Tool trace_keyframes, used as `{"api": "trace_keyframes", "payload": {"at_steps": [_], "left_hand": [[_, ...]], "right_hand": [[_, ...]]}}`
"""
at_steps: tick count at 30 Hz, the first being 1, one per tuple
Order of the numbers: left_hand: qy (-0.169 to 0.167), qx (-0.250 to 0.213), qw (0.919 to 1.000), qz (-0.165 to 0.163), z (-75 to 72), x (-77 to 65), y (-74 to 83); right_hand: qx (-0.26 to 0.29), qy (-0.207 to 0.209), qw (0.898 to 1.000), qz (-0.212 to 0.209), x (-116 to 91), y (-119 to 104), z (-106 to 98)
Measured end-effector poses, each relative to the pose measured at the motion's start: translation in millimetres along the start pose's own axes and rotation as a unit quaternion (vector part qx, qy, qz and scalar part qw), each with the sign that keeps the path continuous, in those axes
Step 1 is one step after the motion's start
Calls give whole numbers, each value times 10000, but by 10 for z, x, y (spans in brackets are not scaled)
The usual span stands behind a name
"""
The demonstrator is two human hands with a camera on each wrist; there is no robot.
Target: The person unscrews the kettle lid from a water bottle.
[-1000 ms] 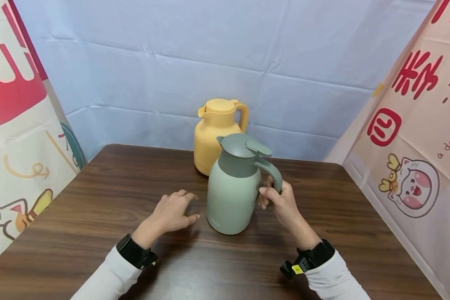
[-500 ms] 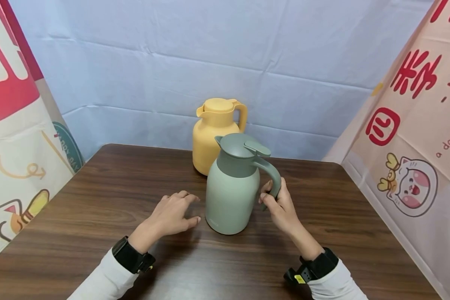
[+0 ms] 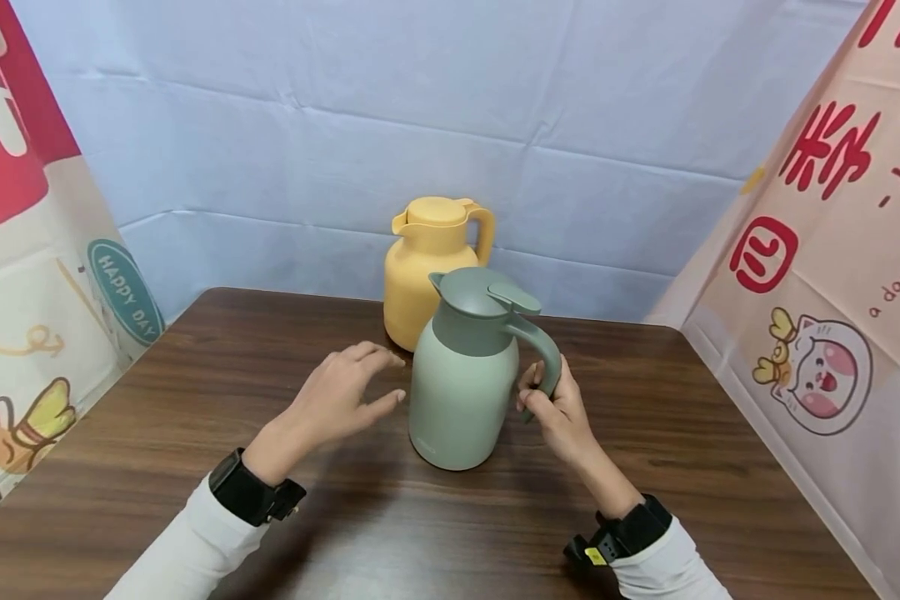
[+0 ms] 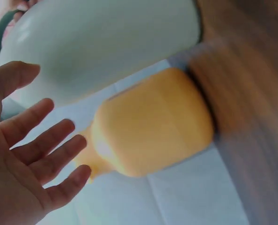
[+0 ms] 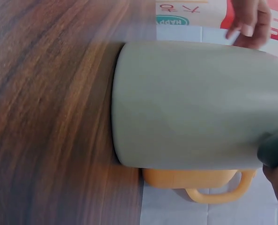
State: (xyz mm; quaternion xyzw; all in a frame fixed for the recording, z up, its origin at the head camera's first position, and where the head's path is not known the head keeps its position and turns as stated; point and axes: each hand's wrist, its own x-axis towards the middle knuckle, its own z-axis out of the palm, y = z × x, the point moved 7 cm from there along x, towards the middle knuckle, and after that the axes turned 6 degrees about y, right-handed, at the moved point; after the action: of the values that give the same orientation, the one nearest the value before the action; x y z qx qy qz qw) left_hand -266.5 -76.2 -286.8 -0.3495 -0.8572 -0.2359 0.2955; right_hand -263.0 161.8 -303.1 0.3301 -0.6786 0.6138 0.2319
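Note:
A pale green thermos jug point(image 3: 461, 392) with a darker green lid and handle stands upright on the table, its spout toward the left. My right hand point(image 3: 562, 412) grips the lower part of its handle point(image 3: 543, 346). On the jug's other side my left hand point(image 3: 337, 392) hovers with fingers spread and nothing in it, palm facing the jug's body. In the left wrist view the fingers point(image 4: 54, 154) are apart from both jugs. Behind the green jug stands a yellow thermos jug point(image 3: 427, 279), partly hidden by it.
The dark wood table point(image 3: 195, 392) carries both jugs. A pale blue cloth point(image 3: 307, 150) hangs behind its far edge. Printed sheets hang at the left point(image 3: 37, 275) and right point(image 3: 810, 275) sides. Each wrist wears a black strap point(image 3: 251, 487).
My right hand has closed its fingers round the green jug's handle. My left hand has lifted and shifted slightly up beside the jug. Both jugs stay in place.

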Motion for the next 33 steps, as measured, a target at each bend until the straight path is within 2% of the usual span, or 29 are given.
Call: {"api": "trace_keyframes", "payload": {"at_steps": [5, 10, 14, 20, 24, 29, 33], "left_hand": [[525, -275, 9980, 196, -169, 182, 99], [907, -597, 9928, 497, -287, 385, 252], [1271, -829, 9857, 729, -369, 513, 352], [1778, -931, 9736, 1091, -437, 594, 437], [1752, -950, 9738, 1098, -436, 669, 438], [1398, -1037, 9784, 1113, -393, 807, 453], [1142, -1207, 9787, 1203, -359, 919, 491]], "right_hand": [[319, -111, 9994, -6, 18, 7, 0], [558, -215, 9982, -10, 33, 4, -13], [689, -224, 9974, -16, 41, 4, -8], [663, -232, 9975, 42, 31, 21, 10], [651, -222, 9976, 79, 42, 31, 0], [656, -271, 9974, 107, 53, 48, -22], [701, -293, 9970, 154, 60, 60, -21]]}}
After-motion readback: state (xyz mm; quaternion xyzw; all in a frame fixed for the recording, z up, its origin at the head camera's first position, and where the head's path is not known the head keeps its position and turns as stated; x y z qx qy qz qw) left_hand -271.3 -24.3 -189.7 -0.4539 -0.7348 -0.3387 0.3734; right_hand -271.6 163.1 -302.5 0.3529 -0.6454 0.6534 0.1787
